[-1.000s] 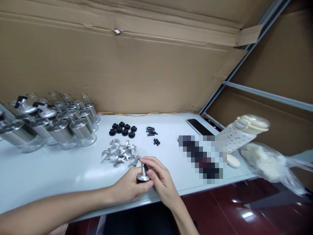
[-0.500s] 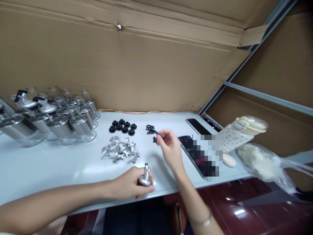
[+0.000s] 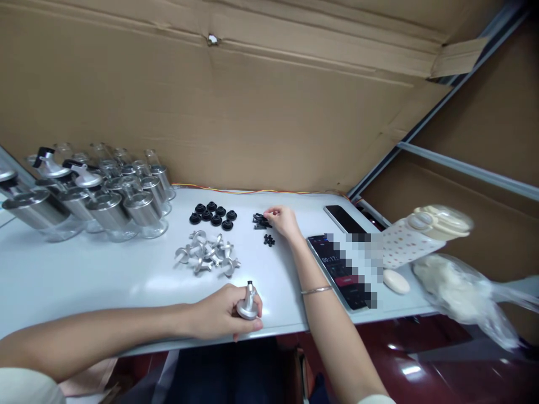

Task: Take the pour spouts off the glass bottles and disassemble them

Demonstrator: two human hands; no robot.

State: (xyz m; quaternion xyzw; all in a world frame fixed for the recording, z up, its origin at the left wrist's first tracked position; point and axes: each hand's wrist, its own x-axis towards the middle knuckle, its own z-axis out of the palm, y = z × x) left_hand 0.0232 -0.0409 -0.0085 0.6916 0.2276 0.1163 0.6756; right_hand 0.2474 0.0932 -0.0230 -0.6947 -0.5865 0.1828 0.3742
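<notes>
Near the front edge of the table, my left hand [image 3: 229, 314] is closed around a silver metal pourer spout [image 3: 248, 306], its flared round base low and its narrow, black-tipped end pointing up. My right hand [image 3: 284, 220] reaches to a small pile of black levers [image 3: 260, 221], thumb and fingers pinched at the pile's right side. What lies between those fingertips is hidden. Just below sits a cluster of tiny black parts [image 3: 269, 240]. Left of these lie several black ribbed stoppers [image 3: 216, 220] and a heap of silver pourer spouts [image 3: 208, 255].
Several glass bottles with metal sleeves [image 3: 143, 207] crowd the left, a few topped with pourers. To the right are a phone with a timer [image 3: 337, 269], another phone [image 3: 343, 217], a dotted bottle [image 3: 408, 241], a white oval object [image 3: 396, 281] and a plastic bag [image 3: 455, 286]. Cardboard [image 3: 252, 123] walls the back.
My right hand has moved away from me, from beside the tiny black parts up to the lever pile, uncovering those parts. My left hand keeps its hold on the pourer spout.
</notes>
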